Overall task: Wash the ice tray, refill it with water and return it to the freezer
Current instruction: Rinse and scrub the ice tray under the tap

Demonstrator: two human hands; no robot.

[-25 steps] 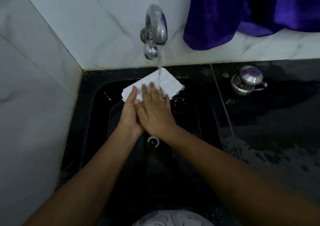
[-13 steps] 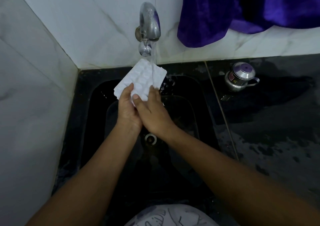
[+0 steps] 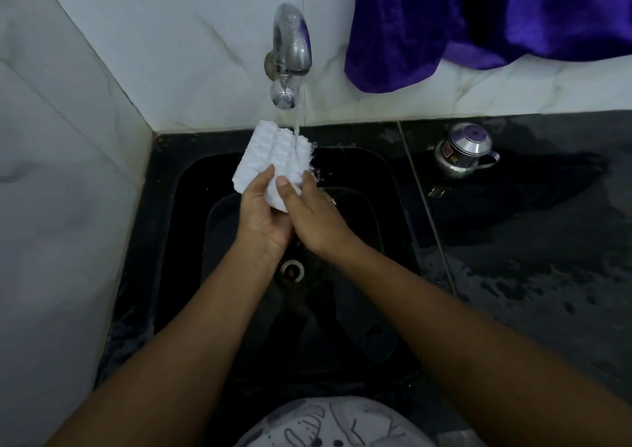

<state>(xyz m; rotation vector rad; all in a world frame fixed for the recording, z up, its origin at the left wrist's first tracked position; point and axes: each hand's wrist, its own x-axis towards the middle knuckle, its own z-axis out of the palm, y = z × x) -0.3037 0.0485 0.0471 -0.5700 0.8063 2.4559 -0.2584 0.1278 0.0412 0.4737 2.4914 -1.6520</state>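
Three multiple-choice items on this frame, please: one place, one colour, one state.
1. Where is the steel pot? A on the counter right of the sink; B in the sink; C on the floor.
2. The hanging cloth is: A red; B purple; C green.
3. The tap is: A off; B dripping; C running onto the ice tray.
A: it stands on the dark counter. B: its folds are purple. C: water hits the ice tray, which the left hand and right hand hold.

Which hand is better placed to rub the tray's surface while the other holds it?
Probably the right hand: its thumb lies on top of the ice tray, below the water stream, while the left hand wraps its left edge, supporting it.
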